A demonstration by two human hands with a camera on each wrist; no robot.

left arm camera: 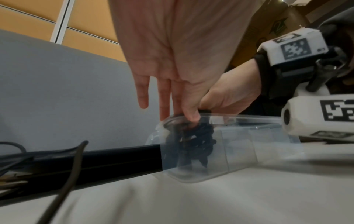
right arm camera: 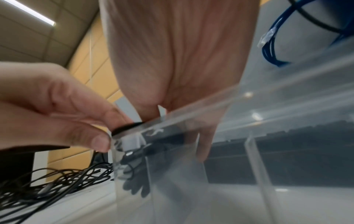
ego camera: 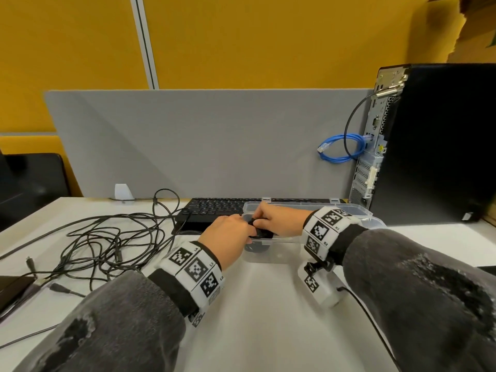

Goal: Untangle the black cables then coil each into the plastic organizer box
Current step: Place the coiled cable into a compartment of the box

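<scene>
A clear plastic organizer box lies in front of me on the white table. A coiled black cable sits in the box's left end compartment, dark through the wall. My left hand pinches the coil's top at the box rim. My right hand reaches in from the right and holds the same coil, with one finger down inside the box. The tangled black cables lie loose on the table to the left.
A black keyboard lies right behind the box, against a grey divider. A black PC tower stands at the right with a blue cable hanging from it. A dark flat device sits at the left edge.
</scene>
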